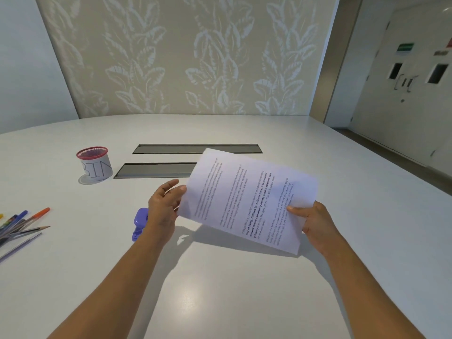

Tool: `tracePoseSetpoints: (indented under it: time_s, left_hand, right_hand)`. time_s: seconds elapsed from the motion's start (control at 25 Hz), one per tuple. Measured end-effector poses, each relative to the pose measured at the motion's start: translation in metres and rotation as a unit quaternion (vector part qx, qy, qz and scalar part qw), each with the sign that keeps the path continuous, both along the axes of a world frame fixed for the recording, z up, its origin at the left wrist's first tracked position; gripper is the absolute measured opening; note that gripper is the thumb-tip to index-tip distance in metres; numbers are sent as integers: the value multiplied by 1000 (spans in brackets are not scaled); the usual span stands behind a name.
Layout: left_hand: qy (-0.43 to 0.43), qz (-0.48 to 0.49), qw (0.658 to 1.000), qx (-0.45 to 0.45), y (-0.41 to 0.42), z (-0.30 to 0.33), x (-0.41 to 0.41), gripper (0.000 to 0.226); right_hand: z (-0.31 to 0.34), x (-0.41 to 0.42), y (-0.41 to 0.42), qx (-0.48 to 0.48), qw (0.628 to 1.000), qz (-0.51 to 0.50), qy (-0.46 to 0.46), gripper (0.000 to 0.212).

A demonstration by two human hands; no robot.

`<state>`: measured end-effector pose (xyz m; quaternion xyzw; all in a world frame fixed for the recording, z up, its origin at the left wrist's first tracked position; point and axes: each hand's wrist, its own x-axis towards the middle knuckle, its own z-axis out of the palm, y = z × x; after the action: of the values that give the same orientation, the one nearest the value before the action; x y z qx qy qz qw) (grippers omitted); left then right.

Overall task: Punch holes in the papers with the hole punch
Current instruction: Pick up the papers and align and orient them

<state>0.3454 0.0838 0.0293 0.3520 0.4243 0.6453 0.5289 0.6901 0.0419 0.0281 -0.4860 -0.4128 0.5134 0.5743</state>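
Printed white papers (247, 199) hang tilted above the white table (220, 289), text running sideways. My left hand (163, 206) pinches their left edge, thumb on top. My right hand (315, 223) grips the near right corner, thumb pressed on the sheet. A purple hole punch (140, 222) lies on the table just left of my left wrist, partly hidden behind it. Neither hand touches the punch.
A red mesh cup (94, 163) with a paper label reading BIN stands at the back left. Several pens and pencils (22, 225) lie at the left edge. Two grey cable hatches (195, 148) are set in the table behind the papers.
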Motion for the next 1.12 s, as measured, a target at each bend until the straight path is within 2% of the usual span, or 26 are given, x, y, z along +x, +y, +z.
tracePoseSetpoints:
  time_s: [0.12, 0.24, 0.4, 0.52, 0.68, 0.92, 1.12]
  left_hand:
    - [125, -100, 987, -10, 2, 7, -9, 34]
    - [178, -135, 975, 17, 1, 17, -9, 39]
    - [173, -91, 978, 71, -3, 26, 0, 40]
    - [217, -52, 968, 116, -4, 29, 0, 33]
    - [233, -10, 966, 109, -9, 13, 8, 24]
    - [247, 49, 958, 137, -13, 10, 17, 27]
    - [286, 48, 948, 131, -23, -7, 22, 30]
  right_hand:
    - [8, 9, 3, 2, 998, 38, -42, 27]
    - [18, 8, 6, 19, 993, 74, -87, 25]
    - [32, 0, 13, 84, 992, 23, -94, 27]
    - [34, -7, 17, 116, 987, -18, -106, 27]
    - [13, -24, 16, 107, 986, -40, -118, 24]
    - [11, -38, 20, 126, 982, -83, -113, 24]
    - [-11, -46, 14, 100, 984, -83, -119, 25]
